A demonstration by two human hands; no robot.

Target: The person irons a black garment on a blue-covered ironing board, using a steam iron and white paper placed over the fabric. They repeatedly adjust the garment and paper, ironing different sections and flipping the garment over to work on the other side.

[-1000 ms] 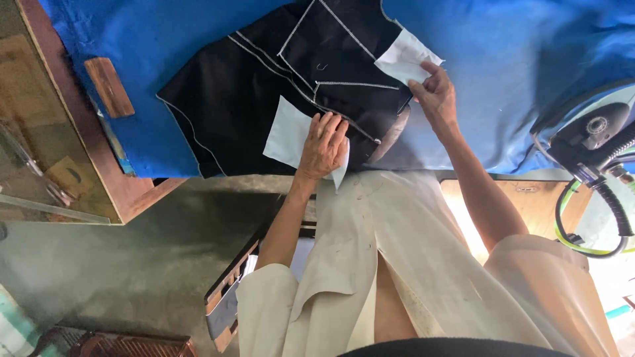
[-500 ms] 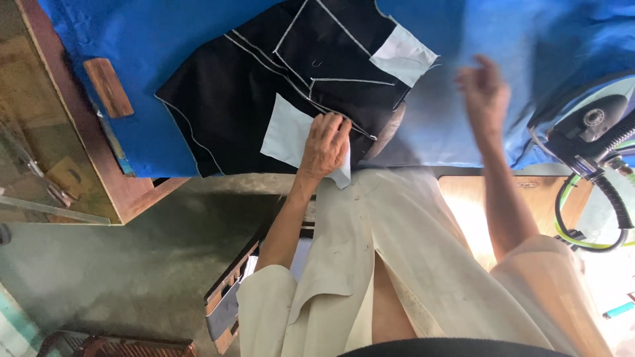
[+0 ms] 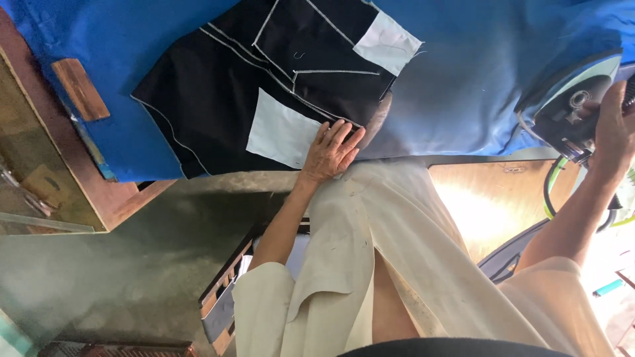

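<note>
A black garment with white stitching lies spread on a blue padded board. Two pale fabric patches lie on it, one near the board's front edge and one farther back. My left hand rests flat, fingers apart, on the edge of the near patch and the black cloth. My right hand is far to the right, closed around the handle of a clothes iron that sits on the blue board.
A wooden block lies on the blue cover at the left. A wooden table edge with a glass panel stands at the left. A green cord hangs below the iron. My cream clothing fills the lower middle.
My right hand left the far pale patch, swung right and took hold of the iron's handle. My left hand stayed on the near patch.
</note>
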